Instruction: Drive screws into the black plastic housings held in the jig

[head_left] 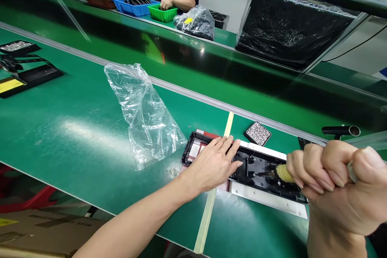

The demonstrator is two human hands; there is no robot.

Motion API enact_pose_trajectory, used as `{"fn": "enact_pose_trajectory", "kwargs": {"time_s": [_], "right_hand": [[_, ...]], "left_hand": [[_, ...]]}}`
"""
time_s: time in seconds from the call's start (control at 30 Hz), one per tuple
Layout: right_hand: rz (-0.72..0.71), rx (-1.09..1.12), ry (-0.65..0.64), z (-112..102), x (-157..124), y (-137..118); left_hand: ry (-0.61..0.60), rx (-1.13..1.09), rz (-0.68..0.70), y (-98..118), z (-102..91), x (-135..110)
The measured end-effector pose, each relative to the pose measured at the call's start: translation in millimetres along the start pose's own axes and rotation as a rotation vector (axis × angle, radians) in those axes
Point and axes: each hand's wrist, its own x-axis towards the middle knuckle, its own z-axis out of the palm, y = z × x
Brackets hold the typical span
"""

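My left hand [215,162] lies flat, fingers stretched out, pressing on the left part of a long black device panel [256,168] that rests in a white fixture [266,201] on the green table. My right hand [335,179] is a closed fist wrapped round a screwdriver with a yellowish handle [283,173]; its dark tip points left onto the middle of the panel. A white label [195,149] shows at the panel's left end.
A crumpled clear plastic bag [145,115] lies left of the panel. A small speckled pad [258,133] sits behind it, with a black tube [341,130] at right. Black parts [21,74] lie far left. Across the conveyor another person's hand [166,4] reaches into a green bin [163,13].
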Motion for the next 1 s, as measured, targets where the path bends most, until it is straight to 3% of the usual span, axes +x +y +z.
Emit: {"fn": "enact_pose_trajectory", "kwargs": {"time_s": [0.33, 0.67, 1.0], "right_hand": [[0.049, 0.033, -0.051, -2.3, 1.8, 9.1], [0.059, 0.089, 0.038, -1.6, -1.7, 15.3], [0.083, 0.075, 0.009, 2.5, -4.4, 14.0]], "left_hand": [[-0.005, -0.019, 0.001, -0.8, 0.9, 0.1], [0.019, -0.002, 0.007, 0.0, 0.5, -0.2], [0.016, -0.009, 0.0, 0.6, 0.8, -0.2]]}}
